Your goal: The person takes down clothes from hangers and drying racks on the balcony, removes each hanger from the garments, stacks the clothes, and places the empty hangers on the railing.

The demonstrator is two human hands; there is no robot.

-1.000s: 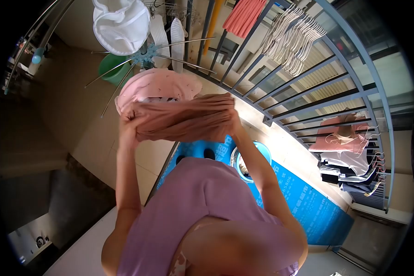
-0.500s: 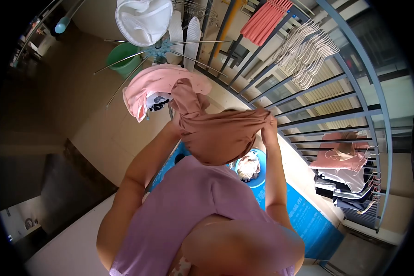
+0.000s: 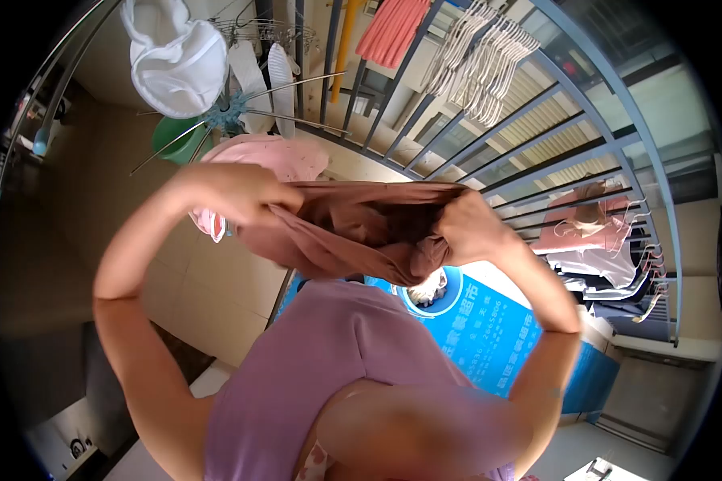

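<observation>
A brown garment (image 3: 329, 244) is stretched between my two hands in front of my chest, its opening facing up and its dark inside showing. My left hand (image 3: 249, 192) grips the left edge of the opening with curled fingers. Bunched cloth at the right side is in the grasp of my right hand (image 3: 471, 228). The exact kind of garment cannot be made out. Just behind my left hand, pink clothing (image 3: 273, 156) hangs on a drying rack (image 3: 226, 112) with thin metal arms.
Beneath the garment, a blue basin (image 3: 449, 297) with wet-looking clothes stands on a blue printed mat (image 3: 489, 345). Metal railings (image 3: 529, 152) run along the right, holding white hangers (image 3: 493, 72), pink hangers (image 3: 391, 36) and hung clothes (image 3: 610, 264). A green bucket (image 3: 176, 140) is at the upper left.
The brown garment was bunched and twisted; now its opening is spread wide. Both elbows have moved outward, and my left hand has come up and to the left.
</observation>
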